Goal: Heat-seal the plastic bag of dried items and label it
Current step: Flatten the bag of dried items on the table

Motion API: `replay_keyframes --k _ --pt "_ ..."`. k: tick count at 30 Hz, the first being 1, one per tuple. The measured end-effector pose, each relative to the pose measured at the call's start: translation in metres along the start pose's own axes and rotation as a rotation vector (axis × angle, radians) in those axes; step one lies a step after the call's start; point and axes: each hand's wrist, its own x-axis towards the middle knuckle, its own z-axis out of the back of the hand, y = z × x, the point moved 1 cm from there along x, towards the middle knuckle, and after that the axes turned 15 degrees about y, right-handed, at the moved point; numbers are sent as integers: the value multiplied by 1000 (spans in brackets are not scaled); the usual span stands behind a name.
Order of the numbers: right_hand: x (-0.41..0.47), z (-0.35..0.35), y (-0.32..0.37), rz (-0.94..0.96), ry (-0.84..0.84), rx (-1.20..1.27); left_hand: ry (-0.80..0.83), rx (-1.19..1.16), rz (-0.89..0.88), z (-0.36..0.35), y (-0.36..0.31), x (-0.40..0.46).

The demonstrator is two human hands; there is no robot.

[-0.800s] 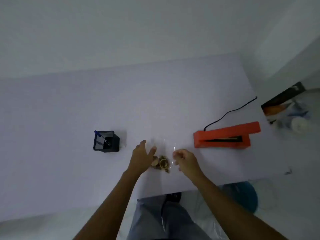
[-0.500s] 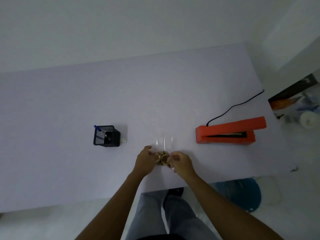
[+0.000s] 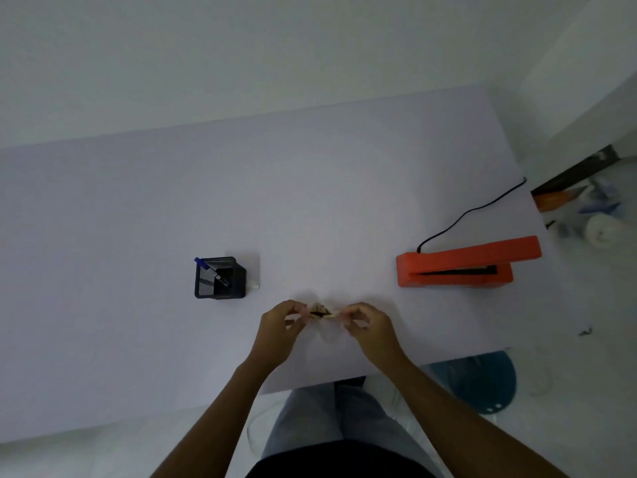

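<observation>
The bag (image 3: 321, 313) has been lifted just off the counter (image 3: 310, 201) and is now pinched at both ends: left hand (image 3: 281, 320) and right hand (image 3: 365, 322), each grip clamped on the plastic. A moment ago it lay flat with its clear top spread out; now the dried items (image 3: 319, 310) are bunched between the fingers. The contents look gathered, so the sealer (image 3: 462, 267), off to the right with its arm raised, is judged next. The pen holder (image 3: 219, 279) waits on the left.

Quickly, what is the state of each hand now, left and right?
Left hand: closed, pinching the left side of the plastic bag.
Right hand: closed, pinching the bag's right side.
</observation>
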Motion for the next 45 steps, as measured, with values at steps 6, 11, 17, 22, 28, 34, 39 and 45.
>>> replay_keyframes --k 6,11,17,22,28,34,39,45 --pt "6 -10 2 9 30 -116 109 40 -68 7 0 9" --pt "16 -10 7 29 -23 -132 130 74 -96 13 -2 20" --pt "20 -10 6 40 -38 -138 185 77 -134 18 -14 26" --pt "24 -8 6 53 -32 -161 170 37 -132 18 -21 34" --pt "28 -1 7 30 23 -171 172 50 -114 16 -16 40" --pt "33 -3 5 20 33 -175 237 17 -75 17 -16 40" --pt "34 -3 6 35 53 -188 195 71 -71 17 -16 41" --pt "30 -2 5 121 16 -280 129 38 -170 15 -22 39"
